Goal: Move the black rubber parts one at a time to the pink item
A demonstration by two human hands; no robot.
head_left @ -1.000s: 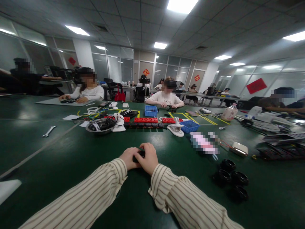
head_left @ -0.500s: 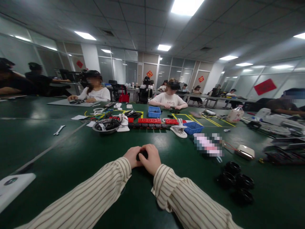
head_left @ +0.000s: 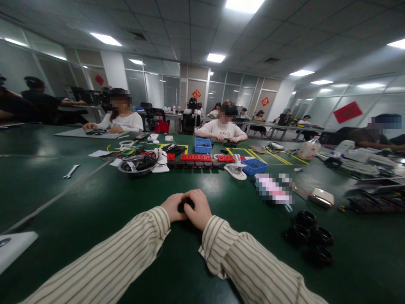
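Note:
Both hands close around a small black part point(head_left: 186, 204), low over the middle of the green table point(head_left: 133, 236). Its shape is mostly covered by fingers; only a dark piece shows between them. My left hand point(head_left: 172, 207) grips it from the left side. From the right and above, my right hand point(head_left: 200, 210) wraps over it, thumb bent inward. To the right stand several glossy black round pieces point(head_left: 322, 237), hollow and grouped together.
Ahead lie a row of red and black blocks point(head_left: 196, 158), a white clamp base point(head_left: 236, 171), blue bins point(head_left: 255, 167) and a bowl of cables point(head_left: 136, 166). A wrench point(head_left: 71, 171) rests at left. A white-and-gold box point(head_left: 322, 197) lies right. Across the table, a person point(head_left: 223, 126) works.
The camera has turned slightly, so the scene shifts a little left and up. Both hands stay around the black part, with hardly any change in grip.

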